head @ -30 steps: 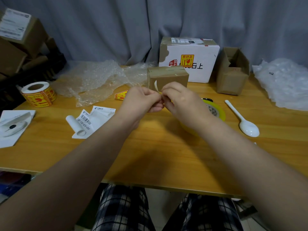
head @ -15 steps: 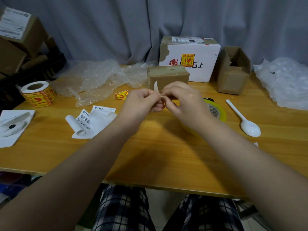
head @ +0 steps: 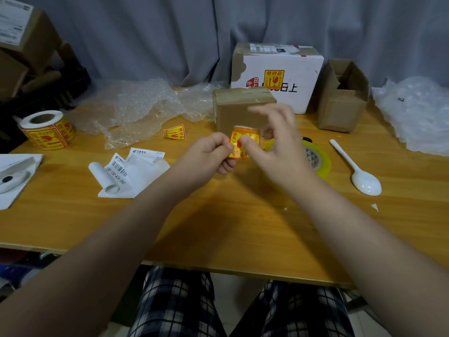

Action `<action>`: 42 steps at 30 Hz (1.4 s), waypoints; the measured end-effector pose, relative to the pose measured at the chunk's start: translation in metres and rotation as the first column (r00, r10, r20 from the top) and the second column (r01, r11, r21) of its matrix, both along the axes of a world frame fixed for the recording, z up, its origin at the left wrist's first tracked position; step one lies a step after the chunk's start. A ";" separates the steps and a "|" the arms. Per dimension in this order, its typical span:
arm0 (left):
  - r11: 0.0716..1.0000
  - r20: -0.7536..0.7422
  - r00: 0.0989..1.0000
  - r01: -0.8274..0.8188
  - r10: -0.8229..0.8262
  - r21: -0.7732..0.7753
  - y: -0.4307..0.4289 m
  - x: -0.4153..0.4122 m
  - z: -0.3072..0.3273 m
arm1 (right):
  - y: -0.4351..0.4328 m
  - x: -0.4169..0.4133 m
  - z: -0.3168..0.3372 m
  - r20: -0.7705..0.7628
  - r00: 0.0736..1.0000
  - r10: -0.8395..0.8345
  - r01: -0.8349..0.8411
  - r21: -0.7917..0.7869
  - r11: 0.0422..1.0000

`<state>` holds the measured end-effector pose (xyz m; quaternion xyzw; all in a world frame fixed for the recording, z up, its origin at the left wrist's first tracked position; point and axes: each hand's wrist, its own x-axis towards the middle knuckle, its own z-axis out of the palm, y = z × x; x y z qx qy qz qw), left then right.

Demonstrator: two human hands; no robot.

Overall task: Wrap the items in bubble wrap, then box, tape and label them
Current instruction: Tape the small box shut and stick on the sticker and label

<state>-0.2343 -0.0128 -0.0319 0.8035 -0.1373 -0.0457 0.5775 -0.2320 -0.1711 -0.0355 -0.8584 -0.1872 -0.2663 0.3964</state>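
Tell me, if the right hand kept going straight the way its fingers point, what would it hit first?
Probably the small brown box standing just beyond the right hand. Its fingers overlap the box in the head view, though the gap between them is hard to judge.

My right hand [head: 279, 147] has motion-blurred fingers, so I can't tell whether it pinches the sticker [head: 245, 133]. Its thumb covers part of the sticker's print. My wrist hides half the tape roll [head: 320, 164]. The stacked cartons [head: 29, 40] run off the left edge.
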 end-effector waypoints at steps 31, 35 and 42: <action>0.999 0.185 0.982 -0.042 0.042 -0.002 0.003 -0.005 0.008 | 0.000 -0.009 0.012 -0.393 0.868 0.303 -0.057 0.528 0.847; 0.997 0.106 0.994 -0.019 0.027 -0.076 0.005 -0.005 0.009 | -0.001 -0.008 0.011 -0.347 0.906 0.242 -0.025 0.526 0.850; 0.991 -0.032 0.999 0.028 -0.032 -0.131 0.007 -0.009 0.012 | -0.001 -0.008 0.012 -0.276 0.950 0.148 -0.007 0.453 0.892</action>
